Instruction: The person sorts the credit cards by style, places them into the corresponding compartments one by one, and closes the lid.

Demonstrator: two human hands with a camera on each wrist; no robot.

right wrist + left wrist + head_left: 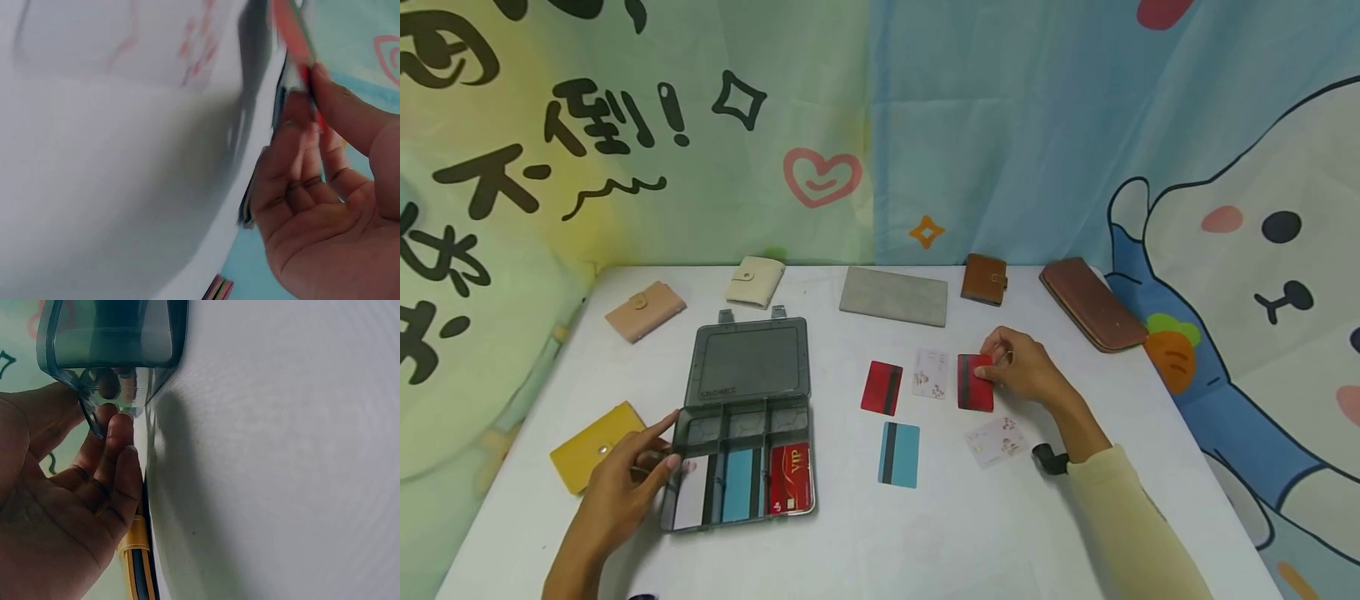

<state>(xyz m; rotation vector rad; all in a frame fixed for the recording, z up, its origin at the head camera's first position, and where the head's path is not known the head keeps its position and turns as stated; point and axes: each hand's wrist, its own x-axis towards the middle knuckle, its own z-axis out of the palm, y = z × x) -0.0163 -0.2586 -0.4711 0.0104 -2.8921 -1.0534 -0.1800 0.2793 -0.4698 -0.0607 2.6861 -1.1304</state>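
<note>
My left hand [628,479] holds the left edge of a grey see-through plastic storage box [747,358], whose lid lies folded back. In the left wrist view, curled fingers [128,469] meet the wall of the box [178,337]. The front compartments hold a white card [691,492], a blue card [739,483] and a red VIP card [790,477]. My right hand [1026,367] pinches a red card with a dark stripe [976,392] between thumb and fingers. The right wrist view shows that card [294,31] tilted up, edge-on, above the white table.
Another red card [882,388], a blue card [898,455] and two pale patterned cards [930,373] lie on the table. Around them are a yellow wallet [597,446], a tan wallet [646,312], a cream wallet [755,281], a grey wallet [893,297] and two brown wallets [1093,304].
</note>
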